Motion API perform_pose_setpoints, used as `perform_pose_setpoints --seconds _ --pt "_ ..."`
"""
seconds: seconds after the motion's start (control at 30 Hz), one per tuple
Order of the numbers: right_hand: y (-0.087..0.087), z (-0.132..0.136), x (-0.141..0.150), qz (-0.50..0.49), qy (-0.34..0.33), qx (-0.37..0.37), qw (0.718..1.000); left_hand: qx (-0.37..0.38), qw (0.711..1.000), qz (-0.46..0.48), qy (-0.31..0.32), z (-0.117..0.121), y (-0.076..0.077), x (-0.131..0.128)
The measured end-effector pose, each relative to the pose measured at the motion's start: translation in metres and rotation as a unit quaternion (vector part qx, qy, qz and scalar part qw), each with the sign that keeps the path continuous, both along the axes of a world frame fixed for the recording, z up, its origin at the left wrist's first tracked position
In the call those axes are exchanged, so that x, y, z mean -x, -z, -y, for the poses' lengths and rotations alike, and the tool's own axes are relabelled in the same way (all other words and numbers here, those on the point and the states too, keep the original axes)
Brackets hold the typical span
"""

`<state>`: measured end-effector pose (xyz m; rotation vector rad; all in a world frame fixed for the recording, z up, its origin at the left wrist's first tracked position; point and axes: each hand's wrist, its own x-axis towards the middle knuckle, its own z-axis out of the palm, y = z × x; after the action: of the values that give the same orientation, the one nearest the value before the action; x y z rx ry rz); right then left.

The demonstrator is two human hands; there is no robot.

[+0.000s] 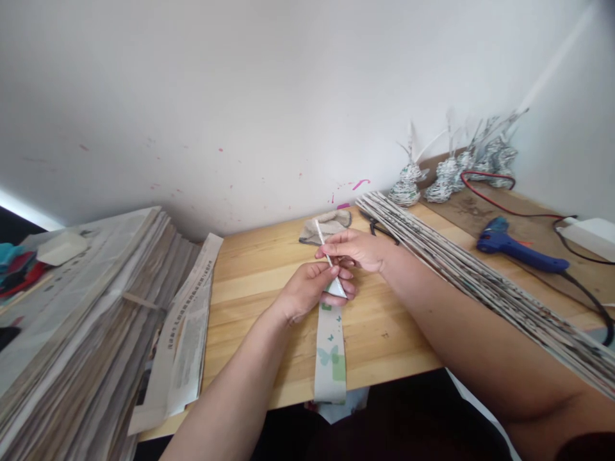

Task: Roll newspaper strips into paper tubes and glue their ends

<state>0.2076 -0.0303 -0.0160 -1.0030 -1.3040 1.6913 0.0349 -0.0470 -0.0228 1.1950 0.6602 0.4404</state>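
Note:
A printed paper strip (330, 352) with green patches and butterflies runs from my fingers down to the table's front edge. Its upper end is rolled slantwise into a thin white paper tube (319, 231) that points up and away. My left hand (307, 288) is closed on the strip where it turns into the roll, thumb on top. Just above, my right hand (355, 250) pinches the tube between thumb and fingers. Some fingertips overlap, so part of the roll is hidden. Behind the hands lies a folded grey-beige cloth (331, 224).
Stacked newspapers (144, 282) and cut newspaper strips (187, 333) lie at the left. A long bundle of paper tubes (432, 256) crosses the right side, with black-handled scissors (382, 229) beside it. Farther right are a blue glue gun (521, 250) and woven paper figures (406, 186).

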Motion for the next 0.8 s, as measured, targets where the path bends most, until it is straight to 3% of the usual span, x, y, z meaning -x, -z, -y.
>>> perform_pose_setpoints --seconds 0.1,0.2,0.23,0.3,0.37,0.4,0.57,0.7,0.8 --pt "0.006 -0.003 0.003 0.024 0.078 -0.026 0.996 0.004 1.0 -0.009 0.006 0.0 0.0 0.0" --pt "0.015 -0.01 0.002 0.133 0.171 -0.122 0.969 0.005 1.0 -0.004 0.011 0.0 0.001 0.001" --pt "0.018 -0.013 0.0 0.204 0.209 -0.173 0.941 0.007 1.0 0.0 0.009 -0.001 0.002 0.001" --pt "0.024 -0.017 -0.005 0.383 0.26 -0.253 0.849 0.013 1.0 0.009 0.003 -0.002 0.003 0.002" --pt "0.028 -0.021 -0.01 0.52 0.257 -0.274 0.767 0.018 1.0 0.015 0.0 -0.003 0.004 0.002" --pt "0.029 -0.021 -0.012 0.556 0.25 -0.268 0.746 0.02 1.0 0.017 0.0 -0.003 0.004 0.002" --pt "0.032 -0.023 -0.013 0.563 0.286 -0.229 0.741 0.023 1.0 0.017 -0.005 -0.003 0.003 0.003" --pt "0.031 -0.023 -0.012 0.45 0.355 -0.256 0.778 0.022 1.0 0.017 -0.008 -0.005 0.003 0.003" --pt "0.025 -0.02 -0.007 0.364 0.359 -0.277 0.814 0.02 1.0 0.01 -0.02 -0.006 0.002 0.003"
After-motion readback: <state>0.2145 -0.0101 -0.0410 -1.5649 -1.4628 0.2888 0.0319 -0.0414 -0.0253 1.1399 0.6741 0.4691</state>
